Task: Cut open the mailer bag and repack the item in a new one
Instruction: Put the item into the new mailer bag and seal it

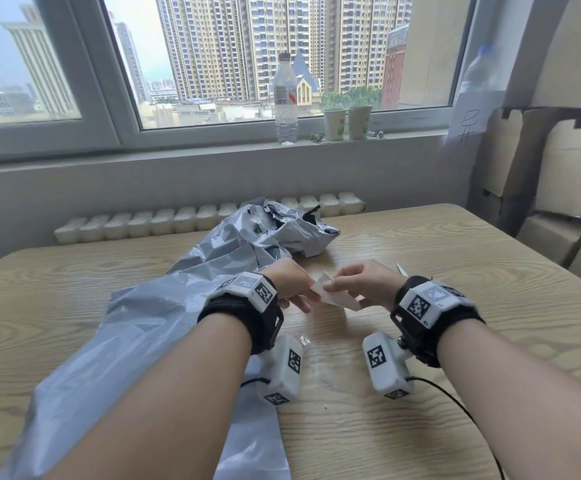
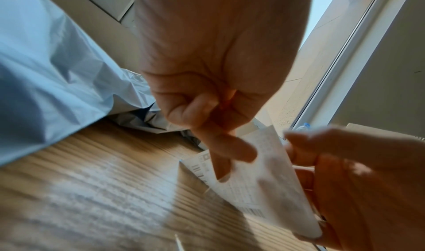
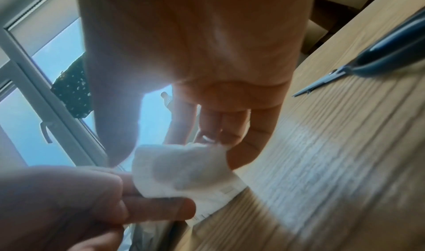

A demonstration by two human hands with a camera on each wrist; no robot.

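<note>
Head view: we've got both hands over the counter [image 1: 420, 393], the left hand [image 1: 291, 284] and right hand [image 1: 362, 284] each pinching a small white label [image 1: 334, 296] between them. The flat grey new bag [image 1: 126, 341] lies just left of the left fingers, the crumpled old bag [image 1: 282, 226] beyond them. We can't see the item anywhere, so it's probably already packed, but we can't tell.

Left wrist view: our left fingers [image 2: 230, 149] are curled, thumb and forefinger nipping the label's [image 2: 264, 182] edge. The print is blurry. Risk here: if we're peeling a backing, the thin paper could tear or curl and stick to itself.

Right wrist view: the right fingers [image 3: 241, 146] pinch the far side and the label [image 3: 184, 173] bows. The scissors [image 3: 368, 58] lie right of our fingers; a careless sweep could knock them off the counter.
</note>
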